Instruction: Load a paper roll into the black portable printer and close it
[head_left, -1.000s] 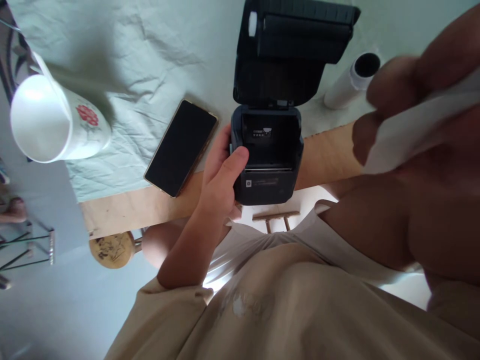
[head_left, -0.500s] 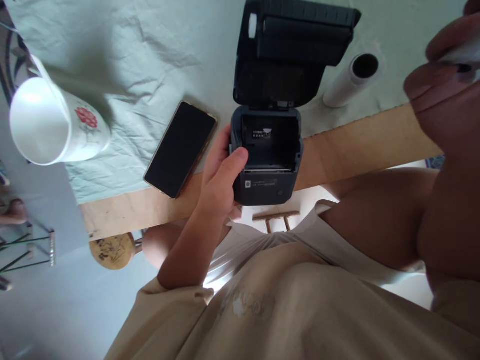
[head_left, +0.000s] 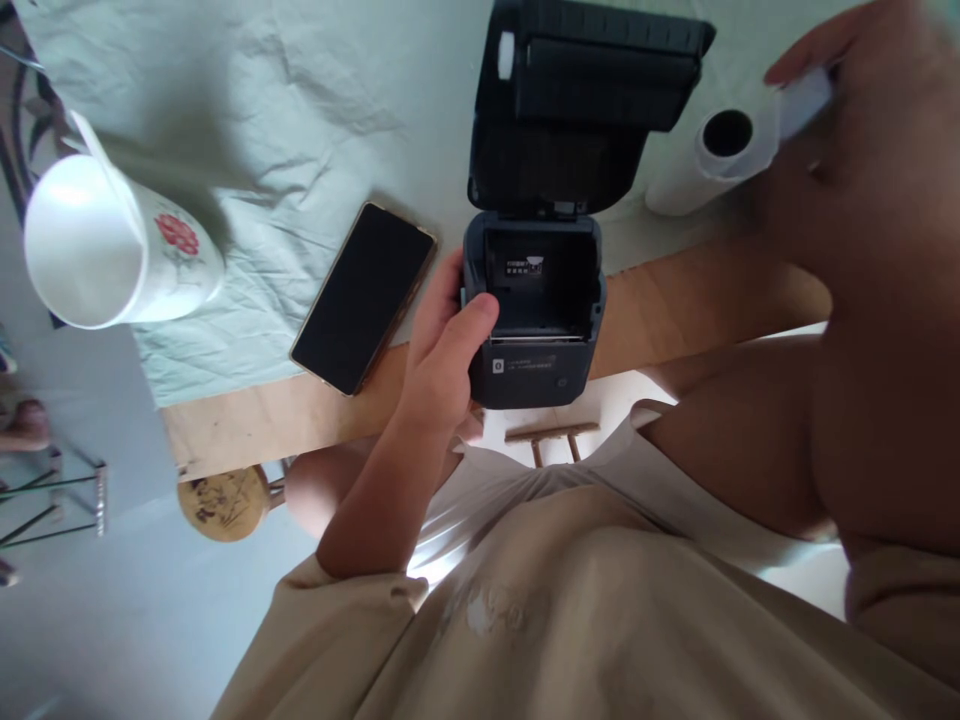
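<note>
A: Left to right, what's on the tabletop?

B: White mug (head_left: 112,250) with a red flower, lying near the left edge on the pale green cloth (head_left: 285,110). Black phone (head_left: 365,297) face up, its lower corner past the cloth's hem onto bare wood near the front edge. Then the printer (head_left: 540,300).

A: Printer state?

B: Small, dark grey, boxy. Lid (head_left: 585,90) swung fully up and back, ribbed inside. Paper bay empty, white label on its back wall. It sits at the front edge of the tabletop, front face overhanging toward the lap.

A: Hands?

B: Left hand (head_left: 442,360) wraps the printer's left side, thumb over the bay rim; grip closed on the body. Right hand (head_left: 862,170) is close to the lens, blurred, over the right end of the tabletop, fingers pinching a white paper strip (head_left: 806,95). White paper roll (head_left: 705,160) with a dark core lies on the cloth just below that hand; can't tell whether they touch.

A: Change over the last second?

B: Right hand was nearer the lens with a wider stretch of paper across it; now it's lower, by the roll. Left hand, printer, phone and mug unchanged.
</note>
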